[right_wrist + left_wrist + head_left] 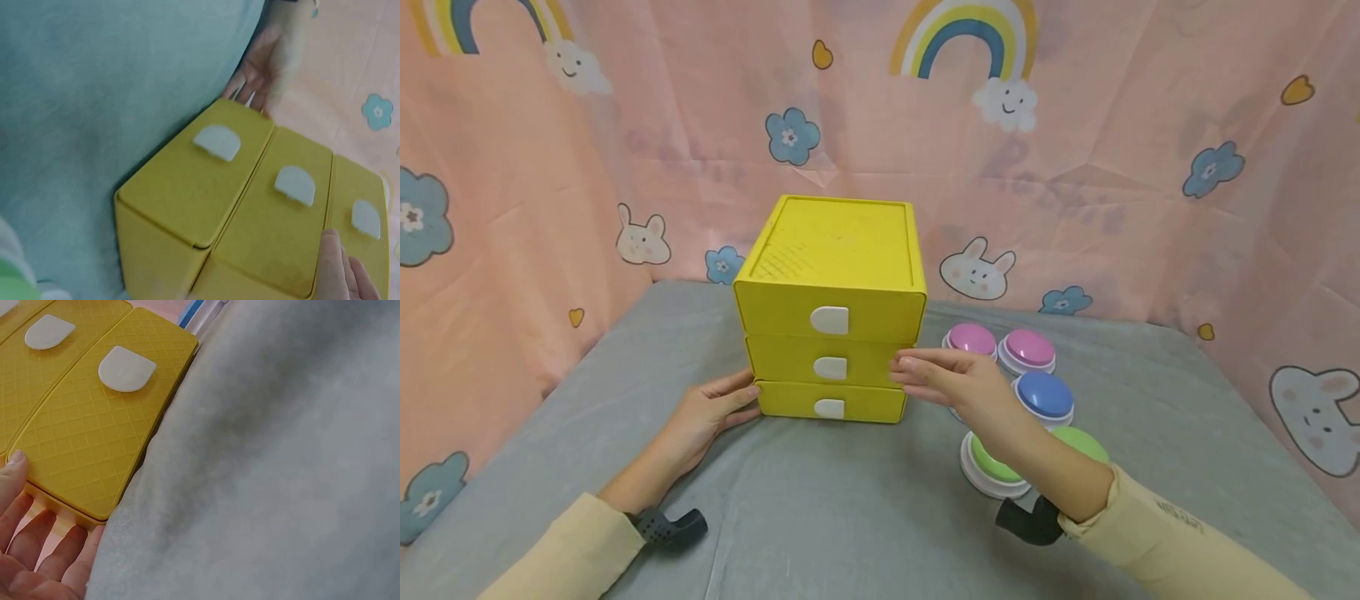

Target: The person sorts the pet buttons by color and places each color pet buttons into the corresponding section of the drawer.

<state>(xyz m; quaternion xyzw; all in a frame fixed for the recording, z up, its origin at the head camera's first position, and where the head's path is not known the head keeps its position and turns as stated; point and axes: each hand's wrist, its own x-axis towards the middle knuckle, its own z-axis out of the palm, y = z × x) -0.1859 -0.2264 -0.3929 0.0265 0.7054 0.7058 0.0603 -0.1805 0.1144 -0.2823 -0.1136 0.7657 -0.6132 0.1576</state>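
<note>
A yellow three-drawer box (830, 242) stands on the table, its drawers closed, each with a white tab handle (830, 320) on the front. At its lower left corner is my left hand (703, 421), its fingers against the side of the bottom drawer (94, 437) and the thumb at the front edge. On the other side, my right hand (966, 392) is held up beside the middle drawer (275, 231), fingers extended and nothing in them. Its fingertips (331, 250) overlap the box's right front edge in the head view.
Several round push buttons with white bases stand to the right of the box: pink ones (1030, 348), a blue one (1043, 395) and green ones (988, 467), partly hidden by my right forearm. Grey cloth (820, 517) covers the table. A pink patterned curtain (865, 167) hangs behind.
</note>
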